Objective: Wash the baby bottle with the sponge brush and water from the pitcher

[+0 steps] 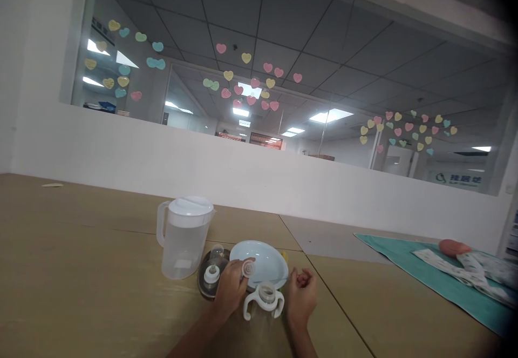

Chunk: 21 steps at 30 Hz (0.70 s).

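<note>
My left hand (pixel 231 289) is closed around a round, pale translucent piece (pixel 248 268), which looks like a bottle nipple seen from its open end. It is over the near left rim of a pale blue bowl (pixel 253 247). Between my hands stands a clear baby bottle (pixel 267 292), uncapped, with two white curved handles. To its right, my right hand (pixel 302 296) has its fingers curled together. A thin, faint strip lies across the bowl toward those fingertips; whether they grip it is unclear.
Left of the bowl, a dark round dish (pixel 201 278) holds a white bottle collar (pixel 211 275) and a clear cap (pixel 217 252). Behind it stands a lidded translucent jug (pixel 184 244). A green cloth (pixel 399 258) with printed fabric lies at right. A white wall (pixel 226 169) borders the table.
</note>
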Tool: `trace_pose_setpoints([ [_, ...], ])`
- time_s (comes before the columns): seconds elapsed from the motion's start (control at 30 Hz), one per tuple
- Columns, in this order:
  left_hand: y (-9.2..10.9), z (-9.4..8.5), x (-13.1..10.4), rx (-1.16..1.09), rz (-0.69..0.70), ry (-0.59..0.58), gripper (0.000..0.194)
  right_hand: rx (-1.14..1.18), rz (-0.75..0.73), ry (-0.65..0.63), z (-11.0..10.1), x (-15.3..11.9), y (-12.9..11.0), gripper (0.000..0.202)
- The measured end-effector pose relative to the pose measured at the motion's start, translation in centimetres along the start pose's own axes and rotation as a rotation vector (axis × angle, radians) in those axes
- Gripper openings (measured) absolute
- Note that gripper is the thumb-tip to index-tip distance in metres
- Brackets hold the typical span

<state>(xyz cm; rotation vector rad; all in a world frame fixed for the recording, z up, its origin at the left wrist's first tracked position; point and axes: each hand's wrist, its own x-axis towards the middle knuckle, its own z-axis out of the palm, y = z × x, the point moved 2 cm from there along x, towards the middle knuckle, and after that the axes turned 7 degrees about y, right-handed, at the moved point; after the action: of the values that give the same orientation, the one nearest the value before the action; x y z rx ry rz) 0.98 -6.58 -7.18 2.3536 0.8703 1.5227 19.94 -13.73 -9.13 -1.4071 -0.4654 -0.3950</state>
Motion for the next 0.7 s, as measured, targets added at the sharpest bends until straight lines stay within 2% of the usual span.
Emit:
trace_pose_setpoints([
  [0.23,1.0,-0.3,0.2,-0.043,0.047,0.075,0.033,0.074,-0.123,-0.099,0.6,-0.8,0.1,0.047],
  [0.4,0.0,0.1,0.4,0.044,0.022,0.131,0.032,0.043,-0.074,-0.095,0.4,-0.5,0.2,0.058],
  [0.6,-0.8,0.0,0.5,0.170,0.010,0.121,0.023,0.021,0.065,-0.005,-0.6,0.3,0.0,0.067],
  [0.7,-0.8,-0.3,0.5,0.188,0.016,0.105,0.024,0.043,0.025,-0.092,-0.3,0.1,0.3,0.066],
])
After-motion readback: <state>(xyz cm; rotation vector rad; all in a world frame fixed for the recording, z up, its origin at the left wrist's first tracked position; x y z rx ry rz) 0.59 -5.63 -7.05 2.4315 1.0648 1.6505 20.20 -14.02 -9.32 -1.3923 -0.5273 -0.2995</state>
